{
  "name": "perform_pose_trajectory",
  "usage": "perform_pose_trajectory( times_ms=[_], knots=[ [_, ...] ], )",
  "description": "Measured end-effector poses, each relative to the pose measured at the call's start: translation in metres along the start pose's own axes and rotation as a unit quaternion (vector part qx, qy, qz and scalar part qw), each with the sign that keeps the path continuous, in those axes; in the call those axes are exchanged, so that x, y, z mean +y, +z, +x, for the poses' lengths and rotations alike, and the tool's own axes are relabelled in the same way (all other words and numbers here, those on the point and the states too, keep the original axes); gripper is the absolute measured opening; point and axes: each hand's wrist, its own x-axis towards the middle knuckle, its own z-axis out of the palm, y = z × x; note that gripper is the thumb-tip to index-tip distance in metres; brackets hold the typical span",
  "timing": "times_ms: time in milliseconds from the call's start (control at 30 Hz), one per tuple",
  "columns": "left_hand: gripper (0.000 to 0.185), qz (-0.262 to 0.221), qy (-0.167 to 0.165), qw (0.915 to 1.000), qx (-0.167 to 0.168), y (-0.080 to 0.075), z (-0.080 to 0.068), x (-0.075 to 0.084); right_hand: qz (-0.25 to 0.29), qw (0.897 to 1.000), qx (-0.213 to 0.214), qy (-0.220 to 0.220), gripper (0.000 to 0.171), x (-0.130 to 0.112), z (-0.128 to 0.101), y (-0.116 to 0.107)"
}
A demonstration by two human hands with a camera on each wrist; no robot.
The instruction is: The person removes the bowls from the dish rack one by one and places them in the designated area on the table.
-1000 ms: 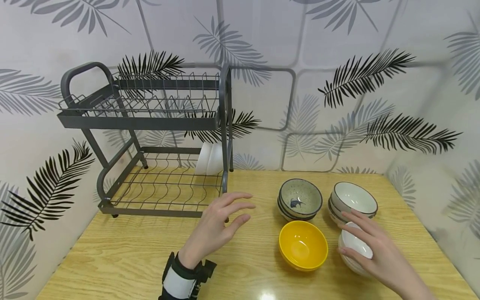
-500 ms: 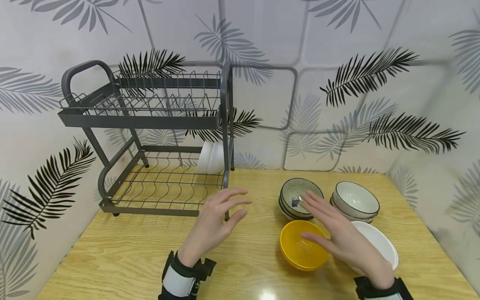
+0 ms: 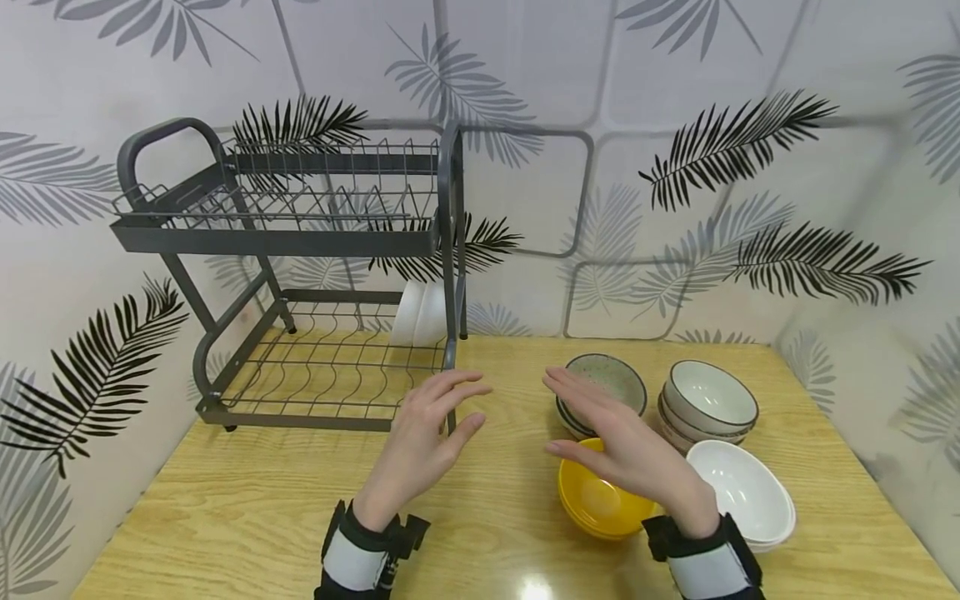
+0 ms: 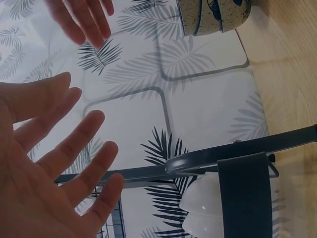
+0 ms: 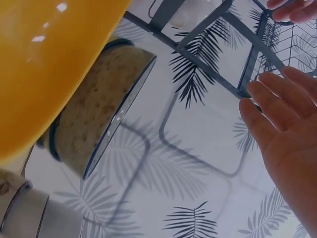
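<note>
Two hands hover over my wooden counter (image 3: 247, 517), fingers spread wide and holding nothing. My left hand (image 3: 423, 450) hangs just in front of the grey dish rack (image 3: 300, 242). My right hand (image 3: 626, 454) floats above the yellow bowl (image 3: 592, 504), which sits on the counter between the speckled bowl stack (image 3: 607, 387) and the white bowl (image 3: 742, 492). I judge this the reach before a pick-up. Next, the right fingers need to drop and close on the yellow rim.

We see a dish rack (image 3: 300, 275) with white dishes (image 3: 418, 315), white-rimmed bowls (image 3: 707, 402), and a wooden table (image 3: 247, 508).
</note>
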Motion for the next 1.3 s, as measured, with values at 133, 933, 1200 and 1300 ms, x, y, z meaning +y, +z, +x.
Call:
perform_pose_trajectory(
  times_ms=[133, 933, 1200, 1300],
  knots=[
    [0.034, -0.003, -0.011, 0.9999, 0.006, 0.0, 0.0, -0.003, 0.015, 1.0, -0.001, -0.009, 0.073, -0.004, 0.006, 0.004],
    [0.044, -0.014, -0.114, 0.9902, 0.079, -0.007, 0.0, -0.028, 0.045, 0.999, -0.009, -0.003, 0.068, -0.007, 0.007, 0.017],
    [0.049, -0.043, -0.166, 0.9805, 0.096, -0.009, 0.001, -0.044, 0.043, 0.999, 0.014, -0.008, 0.067, -0.006, 0.005, 0.016],
    [0.053, -0.062, -0.184, 0.9771, 0.088, -0.012, 0.005, -0.048, 0.043, 0.999, 0.029, -0.016, 0.066, -0.006, 0.006, 0.015]
  ],
)
